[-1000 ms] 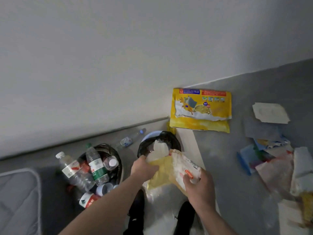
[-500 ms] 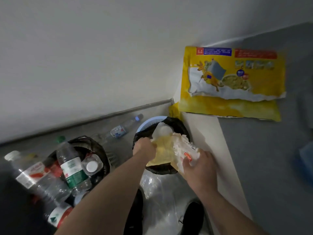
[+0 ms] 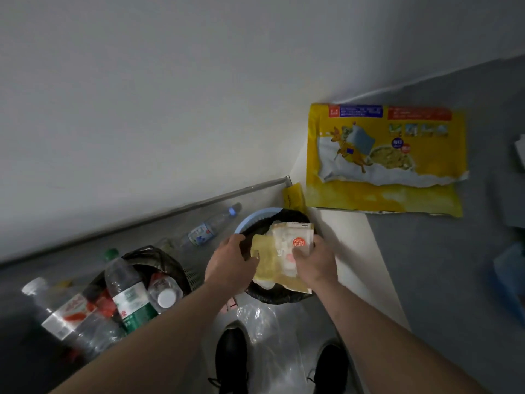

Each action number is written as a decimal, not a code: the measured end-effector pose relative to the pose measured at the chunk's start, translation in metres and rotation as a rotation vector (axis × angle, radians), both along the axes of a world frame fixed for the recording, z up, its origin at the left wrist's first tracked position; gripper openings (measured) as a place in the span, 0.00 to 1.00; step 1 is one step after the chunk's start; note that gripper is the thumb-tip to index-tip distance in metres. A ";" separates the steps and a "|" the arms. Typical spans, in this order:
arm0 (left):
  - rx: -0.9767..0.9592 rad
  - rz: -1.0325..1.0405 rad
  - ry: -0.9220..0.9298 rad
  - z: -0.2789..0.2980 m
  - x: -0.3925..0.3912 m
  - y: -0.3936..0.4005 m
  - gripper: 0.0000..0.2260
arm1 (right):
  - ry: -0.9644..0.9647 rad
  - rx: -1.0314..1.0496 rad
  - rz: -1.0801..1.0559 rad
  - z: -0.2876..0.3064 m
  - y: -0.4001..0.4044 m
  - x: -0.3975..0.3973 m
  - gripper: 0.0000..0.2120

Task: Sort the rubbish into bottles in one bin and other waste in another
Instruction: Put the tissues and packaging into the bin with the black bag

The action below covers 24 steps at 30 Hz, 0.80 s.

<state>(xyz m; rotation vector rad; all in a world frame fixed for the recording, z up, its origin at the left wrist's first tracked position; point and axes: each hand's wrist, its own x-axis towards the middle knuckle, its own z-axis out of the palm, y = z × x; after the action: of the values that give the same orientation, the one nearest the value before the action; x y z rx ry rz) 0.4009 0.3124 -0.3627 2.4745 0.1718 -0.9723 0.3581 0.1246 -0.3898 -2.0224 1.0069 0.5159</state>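
We see two bins on the floor (image 3: 426,280) by the wall (image 3: 142,95). The left bin (image 3: 170,260) is full of bottles (image 3: 130,294), some leaning out over its near-left side. The right bin (image 3: 252,220) sits just right of it, at the wall's corner. One bottle (image 3: 204,230) lies on the floor behind and between the two bins, along the wall's foot. Over the right bin, the left hand (image 3: 230,260) and right hand (image 3: 312,263) hold wrappers (image 3: 284,251) between them. A bag (image 3: 386,157) lies on the floor behind and right of the right bin. A plastic sheet (image 3: 270,331) lies before that bin, between two shoes (image 3: 231,356).
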 end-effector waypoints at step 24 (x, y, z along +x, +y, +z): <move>0.066 -0.066 0.008 0.001 -0.040 0.023 0.28 | -0.177 0.085 0.079 -0.017 0.010 -0.020 0.25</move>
<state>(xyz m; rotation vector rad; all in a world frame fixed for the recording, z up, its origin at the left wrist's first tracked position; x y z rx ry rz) 0.3611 0.3353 -0.3621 2.5511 0.1270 -1.0198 0.3379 0.1351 -0.4071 -1.9995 0.7887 0.4065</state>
